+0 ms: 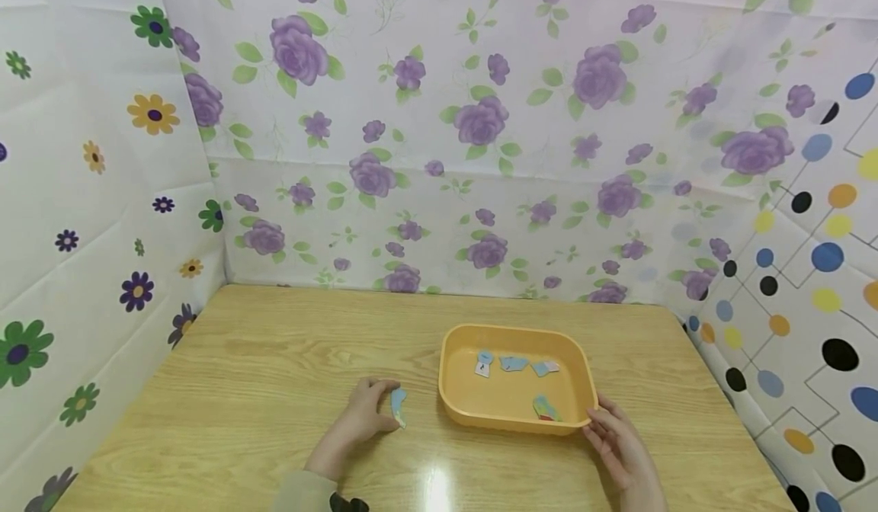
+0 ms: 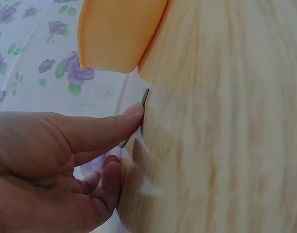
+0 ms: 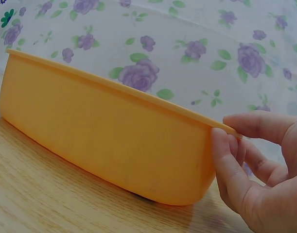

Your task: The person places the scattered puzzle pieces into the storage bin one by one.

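Note:
A small light-blue puzzle piece (image 1: 398,404) with a pale lower end is at the table left of the orange plastic tray (image 1: 490,420). My left hand (image 1: 366,409) pinches it, fingers at its far end and thumb at its near end. Only a thin edge of the piece (image 2: 145,95) shows past the thumb in the left wrist view. At the tray's near right corner, my right hand (image 1: 620,440) grips the rim between thumb and fingers. Inside the tray lie several more pieces, among them a green, yellow and red one (image 1: 545,408) near the front wall.
A wood-grain table (image 1: 274,344) carries the tray. Patterned cloth walls stand at the left, back and right, the back one (image 1: 411,215) with purple roses. Three light-blue pieces, one of them the middle piece (image 1: 513,363), lie in a row toward the tray's back.

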The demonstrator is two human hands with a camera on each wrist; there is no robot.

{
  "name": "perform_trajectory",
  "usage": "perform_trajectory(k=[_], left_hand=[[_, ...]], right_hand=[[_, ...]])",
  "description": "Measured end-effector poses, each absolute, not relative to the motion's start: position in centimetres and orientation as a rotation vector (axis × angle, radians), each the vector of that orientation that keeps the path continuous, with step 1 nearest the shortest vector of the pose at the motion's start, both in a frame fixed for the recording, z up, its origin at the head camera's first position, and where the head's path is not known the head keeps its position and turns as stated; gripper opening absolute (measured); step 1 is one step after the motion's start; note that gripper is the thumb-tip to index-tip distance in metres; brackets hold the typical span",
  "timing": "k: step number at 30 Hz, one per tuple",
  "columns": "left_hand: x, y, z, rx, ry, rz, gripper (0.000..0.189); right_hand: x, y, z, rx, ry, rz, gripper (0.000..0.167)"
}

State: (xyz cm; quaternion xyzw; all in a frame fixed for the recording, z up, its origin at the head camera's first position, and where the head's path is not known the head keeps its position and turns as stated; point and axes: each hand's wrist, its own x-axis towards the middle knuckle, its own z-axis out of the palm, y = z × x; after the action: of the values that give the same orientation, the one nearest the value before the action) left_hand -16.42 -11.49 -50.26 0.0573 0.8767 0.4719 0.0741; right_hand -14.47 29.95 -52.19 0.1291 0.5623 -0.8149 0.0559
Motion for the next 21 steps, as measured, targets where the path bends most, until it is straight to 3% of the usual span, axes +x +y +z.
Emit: perform_trajectory(k=[21], left_hand=[[-16.9, -10.98, -50.53, 0.171, 2.602, 1.536, 0.066]], right_hand=[[-14.53, 30.1, -52.46, 0.378, 1.714, -2.464, 0.024]])
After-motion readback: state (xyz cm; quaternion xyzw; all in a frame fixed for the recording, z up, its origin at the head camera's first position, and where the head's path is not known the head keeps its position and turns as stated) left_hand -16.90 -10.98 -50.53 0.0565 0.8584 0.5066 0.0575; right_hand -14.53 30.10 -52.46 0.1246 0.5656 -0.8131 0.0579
